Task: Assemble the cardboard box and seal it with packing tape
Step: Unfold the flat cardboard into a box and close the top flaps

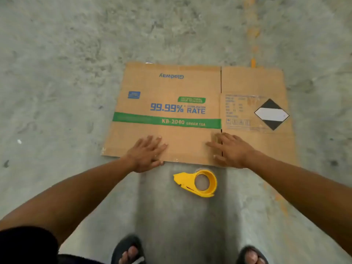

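Note:
A flattened brown cardboard box (171, 88) lies on the concrete floor, printed with a green band and blue "99.99% RATE" lettering. My left hand (146, 154) rests flat on its near flap, fingers straight, thumb at the near edge. My right hand (231, 149) lies flat on the near flap by the slit between two flaps, fingers spread. A yellow packing tape dispenser (198, 182) lies on the floor just in front of the box's near edge, between my two hands, touched by neither.
Grey concrete floor (57, 92) surrounds the box. A faded orange painted line (253, 35) runs away beyond the box at the back right. My two feet in dark sandals (127, 250) stand at the bottom edge.

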